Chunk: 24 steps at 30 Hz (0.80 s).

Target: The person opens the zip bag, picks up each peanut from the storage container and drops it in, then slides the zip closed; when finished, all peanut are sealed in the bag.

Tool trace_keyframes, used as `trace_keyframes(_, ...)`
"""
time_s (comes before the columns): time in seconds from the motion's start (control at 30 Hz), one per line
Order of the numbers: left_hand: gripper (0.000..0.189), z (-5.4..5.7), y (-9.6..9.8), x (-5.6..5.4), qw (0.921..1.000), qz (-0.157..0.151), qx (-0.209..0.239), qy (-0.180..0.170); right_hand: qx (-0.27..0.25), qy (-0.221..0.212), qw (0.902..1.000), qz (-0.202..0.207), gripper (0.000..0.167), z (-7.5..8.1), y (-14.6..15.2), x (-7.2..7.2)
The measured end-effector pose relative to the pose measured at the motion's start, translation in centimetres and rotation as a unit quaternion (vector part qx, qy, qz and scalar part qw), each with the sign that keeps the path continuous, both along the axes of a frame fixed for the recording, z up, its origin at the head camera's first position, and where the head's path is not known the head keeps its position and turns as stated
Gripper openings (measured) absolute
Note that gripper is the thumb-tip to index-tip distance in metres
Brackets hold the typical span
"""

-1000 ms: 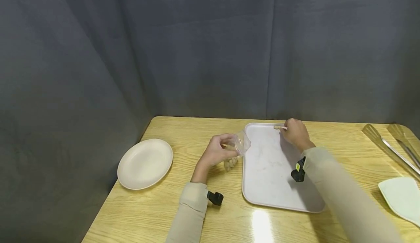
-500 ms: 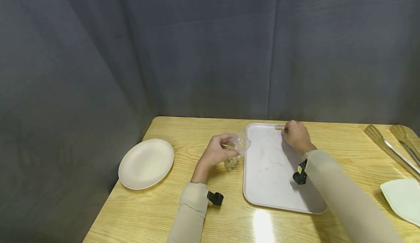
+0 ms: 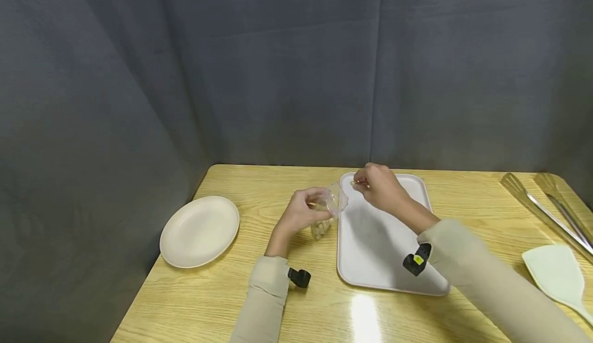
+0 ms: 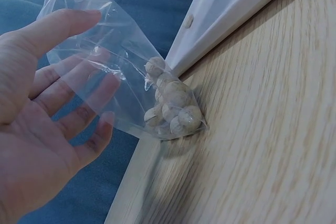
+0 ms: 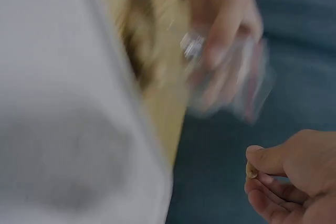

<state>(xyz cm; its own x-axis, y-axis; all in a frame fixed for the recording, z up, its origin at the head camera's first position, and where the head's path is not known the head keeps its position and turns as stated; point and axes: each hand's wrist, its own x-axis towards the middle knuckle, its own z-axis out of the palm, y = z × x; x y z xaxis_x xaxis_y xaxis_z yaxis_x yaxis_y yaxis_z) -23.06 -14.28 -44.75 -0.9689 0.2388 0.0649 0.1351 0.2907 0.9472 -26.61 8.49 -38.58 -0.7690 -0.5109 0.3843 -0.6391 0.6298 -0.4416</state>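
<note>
My left hand [image 3: 303, 210] holds a clear zip bag [image 3: 336, 199] near its mouth, thumb on one side and fingers on the other. Several tan peanuts [image 4: 176, 100] lie bunched in the bag's lower corner, close over the wooden table. Above the tray's far left corner, my right hand [image 3: 380, 186] pinches a small tan peanut [image 5: 252, 170] between thumb and fingertips, a little way from the bag's mouth. The left wrist view shows one more peanut [image 4: 188, 21] on the pale tray [image 3: 370, 276]. In the right wrist view the left hand and bag are blurred.
A round cream plate [image 3: 200, 232] sits at the left of the wooden table [image 3: 296, 312]. Metal tongs [image 3: 546, 211] lie at the far right, with a pale green spatula [image 3: 553, 271] nearer. A dark curtain [image 3: 278, 75] hangs behind the table's far edge.
My right hand has moved left from the tray's far edge to near the bag's mouth, with the peanut in its fingertips. The left hand and bag have stayed almost in place.
</note>
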Motion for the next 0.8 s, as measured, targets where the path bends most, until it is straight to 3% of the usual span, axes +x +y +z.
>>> trace_keyframes(0.17,0.055,-0.1,-0.2,0.0,1.0000,-0.001,-0.003,-0.001,-0.028,-0.027,0.9980,0.049,0.006,1.0,-1.8,1.4)
trace_keyframes(0.33,0.059,0.2,-0.2,0.2,0.9999,-0.008,-0.001,-0.008,-0.024,-0.032,0.9975,0.059,0.006,1.1,-2.5,1.8)
trace_keyframes(0.6,0.054,3.5,0.1,1.7,0.9997,-0.021,-0.005,-0.009,-0.019,-0.027,0.9978,0.057,0.008,1.1,-2.7,1.8)
trace_keyframes(0.63,0.054,3.5,0.1,1.7,0.9997,-0.022,-0.006,-0.008,-0.019,-0.028,0.9978,0.057,0.008,1.1,-2.7,1.8)
trace_keyframes(0.8,0.056,1.6,-0.2,0.6,0.9998,-0.018,-0.008,-0.004,-0.020,-0.033,0.9978,0.054,0.010,1.1,-2.9,1.9)
